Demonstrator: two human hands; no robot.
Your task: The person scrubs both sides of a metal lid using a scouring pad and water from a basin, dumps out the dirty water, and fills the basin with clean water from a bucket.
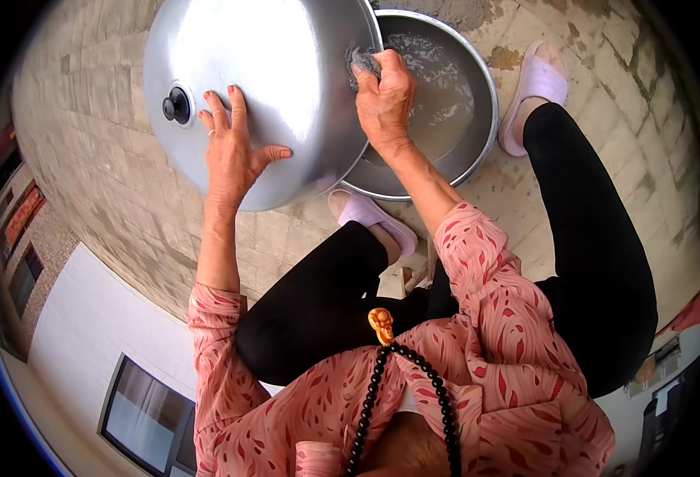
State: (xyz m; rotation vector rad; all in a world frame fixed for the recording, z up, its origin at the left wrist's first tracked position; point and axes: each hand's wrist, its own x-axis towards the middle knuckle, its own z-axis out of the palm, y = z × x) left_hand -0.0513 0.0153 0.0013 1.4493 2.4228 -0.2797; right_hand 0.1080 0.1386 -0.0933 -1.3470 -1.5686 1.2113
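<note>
A black beaded necklace (443,397) with an orange-yellow carved pendant (381,324) hangs over a pink shirt with red leaf marks (525,374), on the body side of both sets of fingers. The left hand (232,163) lies on a large, domed, silver metal lid (278,48), its fingers (238,111) spread and released, pressing on the shiny outer face and gripping nothing. A round black knob (176,105) stands just left of those fingertips. The right hand (385,103) has its fingers (388,60) pinching a grey, fibrous scouring pad (362,67) against the lid near its right edge. So the lid sits under the left fingers and just left of the right ones. To the right of the right fingers, a round grey metal basin (481,131) holds cloudy water (441,111); the lid overlaps its left part, though whether they touch is hard to tell. Farther right of those fingers, a pale lilac sandal (542,83) stands on beige stone paving (87,119).
</note>
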